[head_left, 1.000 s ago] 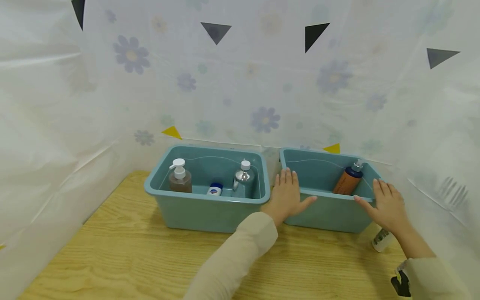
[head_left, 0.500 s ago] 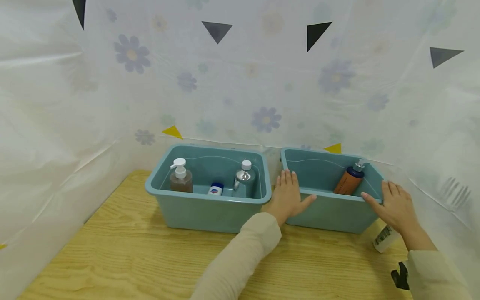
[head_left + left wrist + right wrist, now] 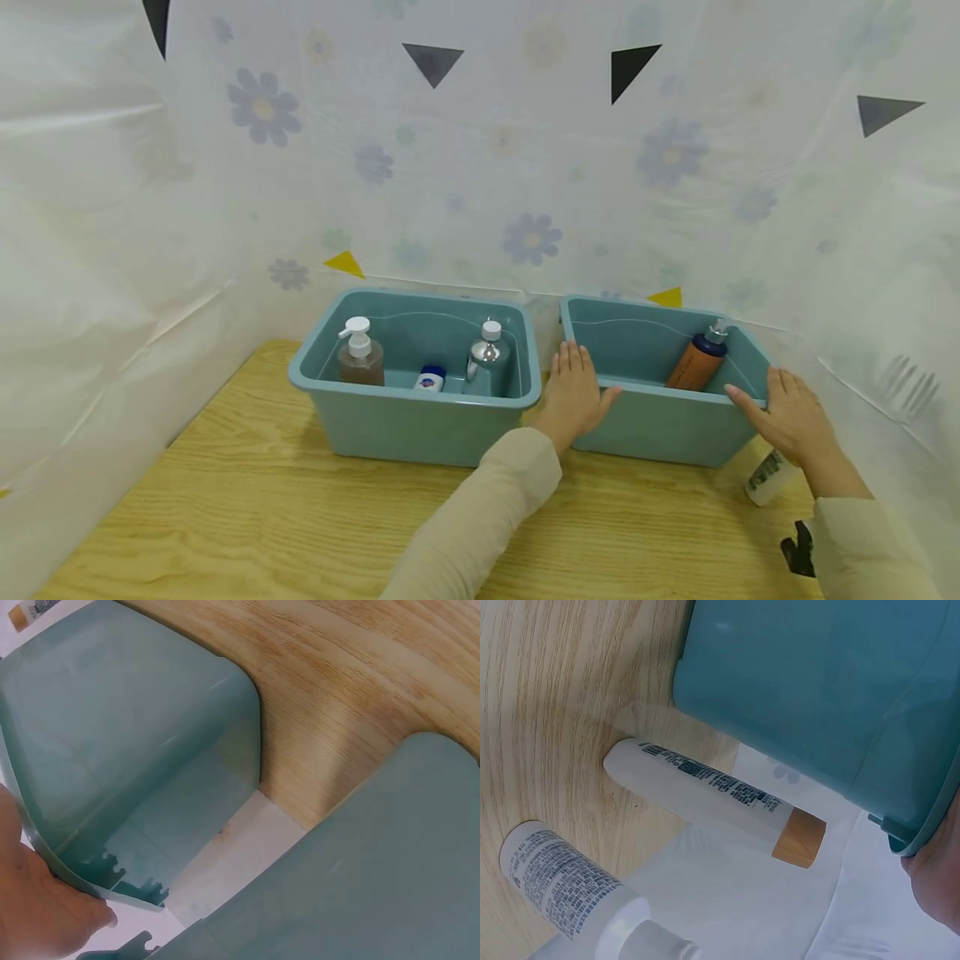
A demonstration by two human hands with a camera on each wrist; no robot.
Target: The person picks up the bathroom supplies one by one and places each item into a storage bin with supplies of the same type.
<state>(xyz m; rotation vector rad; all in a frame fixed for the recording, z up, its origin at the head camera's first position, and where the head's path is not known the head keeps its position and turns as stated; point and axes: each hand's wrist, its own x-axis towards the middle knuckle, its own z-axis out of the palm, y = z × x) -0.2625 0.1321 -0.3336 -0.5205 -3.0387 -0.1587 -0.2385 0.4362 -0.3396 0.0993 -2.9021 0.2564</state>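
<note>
Two blue-green plastic bins stand side by side on a wooden table. My left hand (image 3: 568, 392) lies with straight fingers on the left end of the right-hand bin (image 3: 652, 425). At that bin's front right corner, my right hand (image 3: 797, 421) rests on the rim, thumb toward the front edge and fingers extended over the side. Inside leans an orange pump bottle (image 3: 697, 362) with a dark blue top. Both wrist views show a hand at the rim: the left hand (image 3: 45, 907) and the right hand (image 3: 937, 877), each partly cut off.
The left-hand bin (image 3: 420, 429) holds a pump bottle (image 3: 362, 360), a small white container (image 3: 431, 380) with a blue cap and a white-capped bottle (image 3: 489, 354). Right of the bins stand a brown-capped white bottle (image 3: 697, 787) and another white bottle (image 3: 562, 877). Plastic sheeting (image 3: 450, 167) surrounds the table.
My right hand has shifted right along the rim, from the front edge to the right corner. The left hand stays nearly in place, its thumb drawn slightly closer. The bins look unmoved.
</note>
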